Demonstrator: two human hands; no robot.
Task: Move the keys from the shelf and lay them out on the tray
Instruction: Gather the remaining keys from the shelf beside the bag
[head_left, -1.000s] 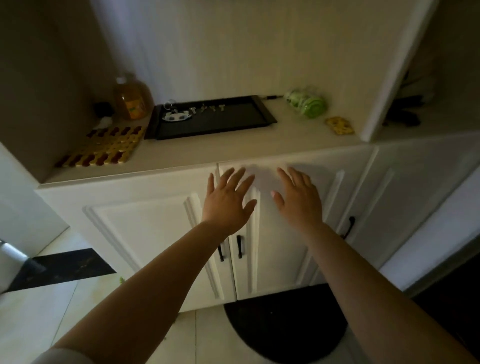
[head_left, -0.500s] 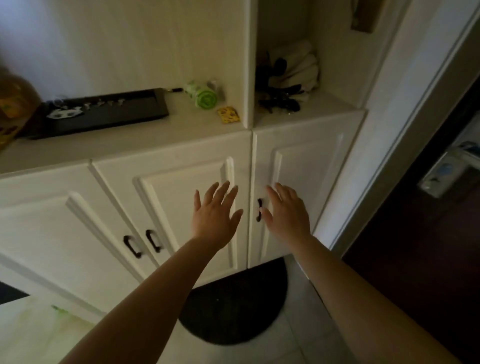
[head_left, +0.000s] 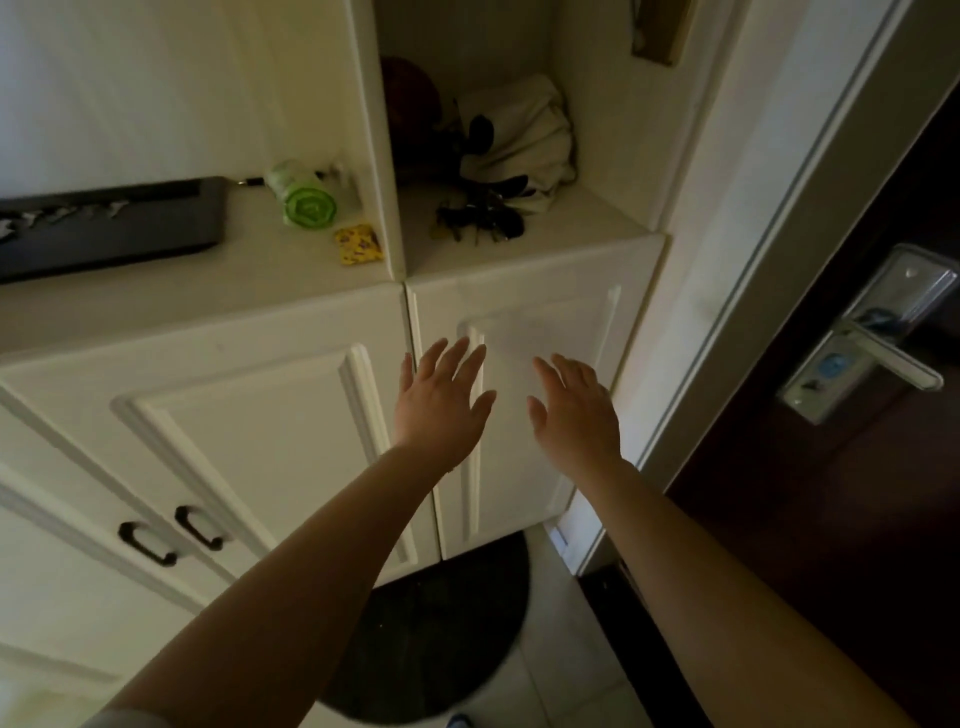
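A dark bunch of keys (head_left: 480, 218) lies on the shelf (head_left: 561, 236) in the right-hand niche of the white cabinet, in front of a crumpled white cloth. The black tray (head_left: 156, 236) sits on the counter at the left edge, with several small keys (head_left: 67, 213) lined along its far side. My left hand (head_left: 439, 402) and my right hand (head_left: 574, 408) hover side by side in front of the cabinet door below the niche, both empty with fingers spread.
A green roll (head_left: 304, 195) and a small yellow packet (head_left: 359, 244) lie on the counter between tray and niche divider (head_left: 382, 156). A white cloth (head_left: 519, 135) fills the niche's back. A dark door with a metal handle (head_left: 878, 343) stands at right; a dark mat (head_left: 441, 629) lies below.
The view has swung right: the tray has slid to the left edge and the niche with the keys has come into centre. Both hands stay open and empty, now below the niche.
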